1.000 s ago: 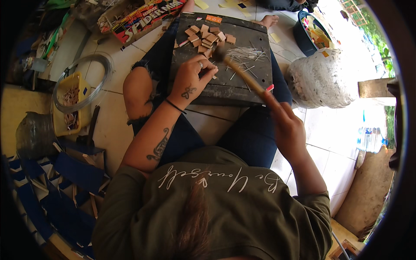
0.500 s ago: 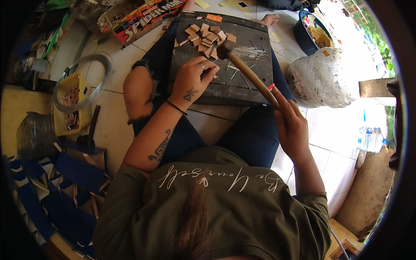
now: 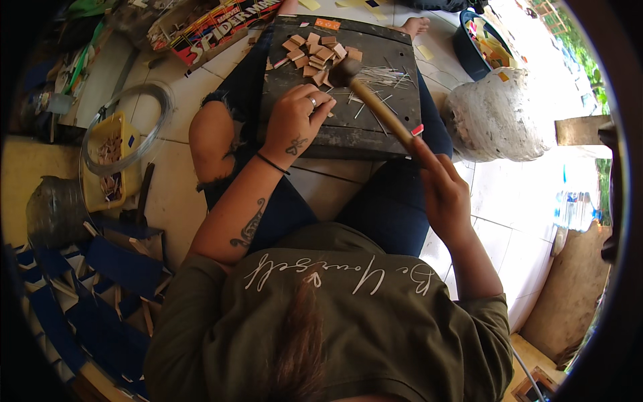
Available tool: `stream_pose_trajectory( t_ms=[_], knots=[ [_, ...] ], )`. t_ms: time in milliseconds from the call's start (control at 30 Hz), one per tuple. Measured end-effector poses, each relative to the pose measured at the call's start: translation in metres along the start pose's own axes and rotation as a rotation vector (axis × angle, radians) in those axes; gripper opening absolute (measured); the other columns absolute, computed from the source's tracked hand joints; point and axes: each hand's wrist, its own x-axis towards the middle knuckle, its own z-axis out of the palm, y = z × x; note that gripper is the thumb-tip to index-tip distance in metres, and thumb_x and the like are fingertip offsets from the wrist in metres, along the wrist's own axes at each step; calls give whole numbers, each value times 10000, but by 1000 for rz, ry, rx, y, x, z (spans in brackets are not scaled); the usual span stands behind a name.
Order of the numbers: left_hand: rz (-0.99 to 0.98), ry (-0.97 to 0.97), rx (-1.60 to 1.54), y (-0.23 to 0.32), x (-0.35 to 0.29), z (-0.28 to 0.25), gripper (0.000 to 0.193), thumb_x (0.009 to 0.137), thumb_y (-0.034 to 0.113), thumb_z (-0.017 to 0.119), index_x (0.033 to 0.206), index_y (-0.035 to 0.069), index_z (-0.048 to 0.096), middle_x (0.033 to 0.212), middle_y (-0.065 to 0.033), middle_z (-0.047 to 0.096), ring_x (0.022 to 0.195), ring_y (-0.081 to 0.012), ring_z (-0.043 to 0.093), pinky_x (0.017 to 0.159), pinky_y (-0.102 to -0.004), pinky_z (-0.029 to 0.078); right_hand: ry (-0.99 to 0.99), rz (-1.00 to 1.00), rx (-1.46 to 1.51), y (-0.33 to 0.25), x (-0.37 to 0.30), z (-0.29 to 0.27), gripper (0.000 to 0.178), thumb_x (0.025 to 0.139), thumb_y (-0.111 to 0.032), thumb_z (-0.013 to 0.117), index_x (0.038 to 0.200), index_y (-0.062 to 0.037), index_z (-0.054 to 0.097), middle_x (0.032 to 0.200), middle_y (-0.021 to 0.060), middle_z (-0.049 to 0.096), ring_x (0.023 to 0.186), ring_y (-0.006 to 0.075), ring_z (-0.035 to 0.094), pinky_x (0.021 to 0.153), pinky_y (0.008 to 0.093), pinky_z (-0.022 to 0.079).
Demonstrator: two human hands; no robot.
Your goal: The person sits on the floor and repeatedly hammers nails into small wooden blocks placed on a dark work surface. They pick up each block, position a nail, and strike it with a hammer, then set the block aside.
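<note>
My right hand [image 3: 443, 197] is closed round the wooden handle of a hammer [image 3: 380, 107]. Its dark, rounded head hovers over or near the dark low worktop [image 3: 375, 40], just beyond my left fingertips. My left hand [image 3: 295, 120] rests at the worktop's near left part, thumb and forefinger pinched together; whatever is between them is too small to make out. Past that hand lies a pile of small brown wooden blocks [image 3: 311, 57]. Thin pale sticks or wires [image 3: 388, 77] are scattered to the right of the hammer head.
A yellow basket [image 3: 127, 157] with small wooden pieces and a coil of clear line [image 3: 164, 110] are at left. Blue-covered frames [image 3: 124, 264] crowd the lower left. A printed box [image 3: 224, 33], a dark tub [image 3: 462, 50] and a whitish bulky bundle [image 3: 495, 114] surround the worktop.
The hammer and my right hand have shifted slightly, with the hammer head a little farther up and left in view. My left hand keeps its pinch in nearly the same place.
</note>
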Motion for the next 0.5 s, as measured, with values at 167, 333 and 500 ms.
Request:
stream_pose_trajectory(
  t_ms=[167,333,500],
  knots=[
    [21,-6,29,-1,1,-1,74,838,55,711,811,4,666,778,-91,636,725,-264,630,651,-352,497,24,23,-36,4,2,0,524,919,-22,564,1405,-216,534,813,73,527,628,271,578,580,388,479],
    [29,-26,40,0,0,-3,68,836,52,710,813,3,669,776,-92,637,726,-265,630,650,-351,496,-80,63,-35,6,0,2,528,919,-19,567,1406,-222,533,812,71,528,631,268,582,587,387,485],
    [-30,-33,22,2,1,-2,71,825,68,708,800,13,670,768,-87,631,756,-284,618,690,-382,493,16,10,-15,7,-1,5,531,917,-23,573,1405,-226,532,816,72,533,636,271,585,587,387,487]
  ],
)
